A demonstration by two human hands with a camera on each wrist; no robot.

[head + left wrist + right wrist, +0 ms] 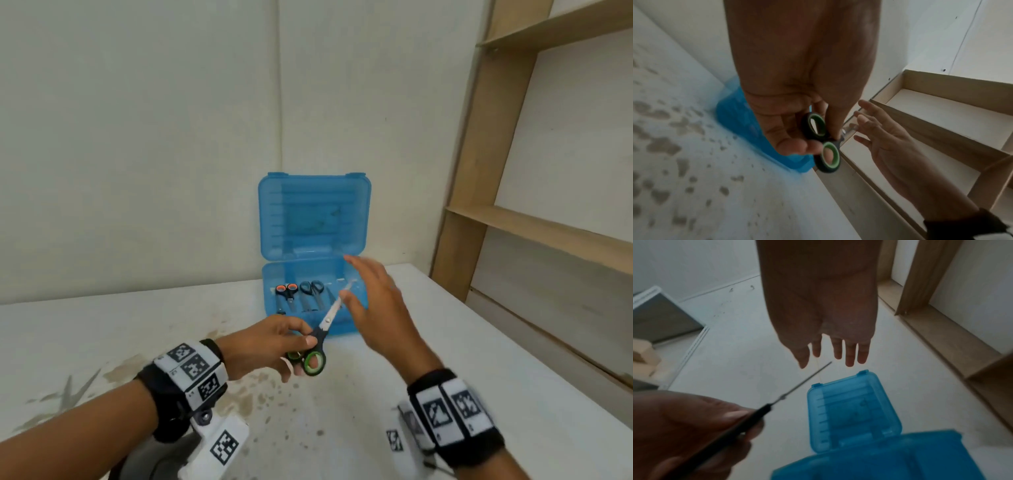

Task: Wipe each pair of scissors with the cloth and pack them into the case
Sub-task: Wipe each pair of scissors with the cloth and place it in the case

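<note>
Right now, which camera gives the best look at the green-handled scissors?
The head view: it shows the green-handled scissors whole, handles in the left hand, blades toward the blue case. The left wrist view shows mainly the handle rings; the right wrist view only an edge-on sliver.

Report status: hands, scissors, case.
Left hand grips green-handled scissors. Right hand open, empty. Blue case open, two pairs inside. No cloth visible.
</note>
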